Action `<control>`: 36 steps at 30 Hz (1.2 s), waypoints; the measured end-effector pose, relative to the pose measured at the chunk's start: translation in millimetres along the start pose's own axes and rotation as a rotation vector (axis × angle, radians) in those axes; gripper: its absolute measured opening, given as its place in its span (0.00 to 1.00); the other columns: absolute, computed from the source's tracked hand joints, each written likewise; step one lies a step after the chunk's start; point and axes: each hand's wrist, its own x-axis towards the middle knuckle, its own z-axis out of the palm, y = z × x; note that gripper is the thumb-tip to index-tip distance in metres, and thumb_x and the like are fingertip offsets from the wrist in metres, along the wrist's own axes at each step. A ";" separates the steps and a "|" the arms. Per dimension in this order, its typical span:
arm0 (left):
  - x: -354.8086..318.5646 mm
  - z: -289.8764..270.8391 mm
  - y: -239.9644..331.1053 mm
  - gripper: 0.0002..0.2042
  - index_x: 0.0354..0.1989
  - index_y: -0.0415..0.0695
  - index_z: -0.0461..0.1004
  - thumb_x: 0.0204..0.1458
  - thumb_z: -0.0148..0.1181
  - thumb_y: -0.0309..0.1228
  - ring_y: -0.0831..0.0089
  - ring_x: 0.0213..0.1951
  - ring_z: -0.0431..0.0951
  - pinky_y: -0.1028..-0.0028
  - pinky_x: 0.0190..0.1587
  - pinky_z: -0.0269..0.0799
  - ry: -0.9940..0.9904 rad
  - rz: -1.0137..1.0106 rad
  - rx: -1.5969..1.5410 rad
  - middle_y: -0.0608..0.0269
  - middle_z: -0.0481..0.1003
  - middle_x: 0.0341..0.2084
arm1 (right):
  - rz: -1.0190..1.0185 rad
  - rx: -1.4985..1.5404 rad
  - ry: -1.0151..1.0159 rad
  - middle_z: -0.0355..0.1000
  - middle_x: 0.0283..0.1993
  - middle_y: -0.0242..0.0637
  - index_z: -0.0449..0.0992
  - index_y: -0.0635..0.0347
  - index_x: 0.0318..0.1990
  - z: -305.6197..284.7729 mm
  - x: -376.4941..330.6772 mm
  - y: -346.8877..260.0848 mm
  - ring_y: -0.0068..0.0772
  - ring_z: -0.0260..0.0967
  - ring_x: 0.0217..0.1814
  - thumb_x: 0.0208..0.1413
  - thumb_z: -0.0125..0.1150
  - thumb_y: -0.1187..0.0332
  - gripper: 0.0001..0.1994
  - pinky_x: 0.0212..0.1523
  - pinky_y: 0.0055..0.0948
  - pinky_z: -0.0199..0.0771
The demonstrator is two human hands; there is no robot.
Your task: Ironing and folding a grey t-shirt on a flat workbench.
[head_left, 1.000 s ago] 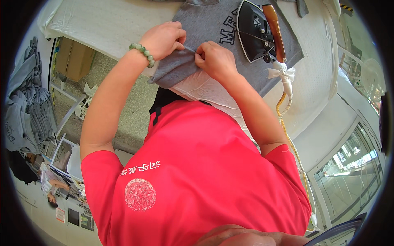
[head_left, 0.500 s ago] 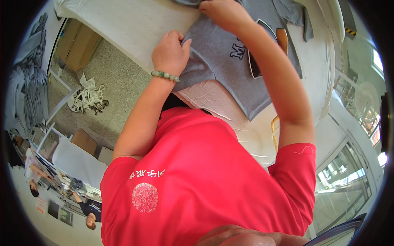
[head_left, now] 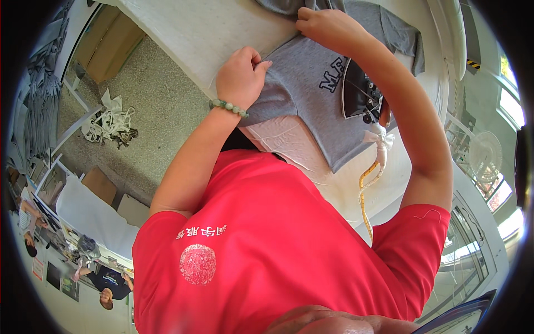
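Observation:
A grey garment (head_left: pixel 311 72) with dark lettering on it lies spread on a table covered in white cloth. My left hand (head_left: pixel 240 78), with a beaded bracelet at the wrist, is closed at the garment's near left edge, fingers curled and thumb along the fabric. Farther off, my right hand (head_left: pixel 328 28) pinches grey cloth at the garment's far edge. What lies under its palm is hidden. On the garment beneath my right forearm rests a steam iron (head_left: pixel 356 92) with a black body and a brown handle, partly covered by the arm. Neither hand touches it.
A yellow hose (head_left: pixel 363 195), wrapped in white cloth near the iron, hangs toward my right side. On the floor at left lie tangled white strips (head_left: pixel 111 123) and a cardboard box (head_left: pixel 108 47). Grey garments (head_left: pixel 36 106) hang at far left. Two people are in the left background.
My right hand has shifted slightly right and down in view, still at the far cloth. The left hand has moved a little right. More of the iron and its hose now shows.

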 end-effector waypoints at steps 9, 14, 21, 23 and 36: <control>-1.9 -6.4 3.6 0.12 0.35 0.45 0.73 0.54 0.69 0.36 0.56 0.38 0.80 0.58 0.40 0.75 -0.039 0.056 0.241 0.58 0.78 0.38 | 0.129 0.040 0.216 0.73 0.43 0.44 0.78 0.61 0.40 8.5 22.4 -14.1 0.51 0.78 0.37 0.57 0.60 0.67 0.08 0.39 0.44 0.81; 14.8 -14.7 6.5 0.13 0.44 0.46 0.76 0.54 0.68 0.37 0.60 0.54 0.78 0.58 0.54 0.73 -0.015 0.311 0.511 0.61 0.77 0.52 | 0.179 0.080 0.561 0.70 0.43 0.42 0.75 0.58 0.42 41.9 15.1 -20.3 0.51 0.76 0.35 0.60 0.58 0.68 0.06 0.38 0.45 0.80; 90.4 -29.4 -6.9 0.39 0.74 0.50 0.61 0.54 0.68 0.47 0.64 0.77 0.52 0.52 0.76 0.51 -0.372 1.047 0.823 0.73 0.59 0.75 | 0.522 0.385 0.995 0.64 0.70 0.49 0.68 0.60 0.67 82.2 -6.8 -111.8 0.54 0.65 0.70 0.60 0.64 0.60 0.29 0.67 0.44 0.69; 93.0 -32.3 -1.0 0.41 0.75 0.50 0.59 0.53 0.68 0.47 0.63 0.78 0.51 0.52 0.77 0.49 -0.401 1.047 0.817 0.71 0.58 0.75 | 0.523 0.470 0.779 0.58 0.76 0.50 0.63 0.60 0.72 100.3 -39.6 -179.5 0.53 0.57 0.77 0.56 0.70 0.60 0.37 0.75 0.49 0.58; 104.9 -38.4 2.6 0.50 0.79 0.56 0.50 0.47 0.72 0.46 0.59 0.77 0.53 0.51 0.77 0.47 -0.446 1.066 0.669 0.67 0.59 0.75 | 1.427 0.311 0.767 0.76 0.59 0.48 0.76 0.56 0.62 67.6 -189.4 -122.6 0.50 0.72 0.64 0.59 0.66 0.59 0.24 0.66 0.46 0.67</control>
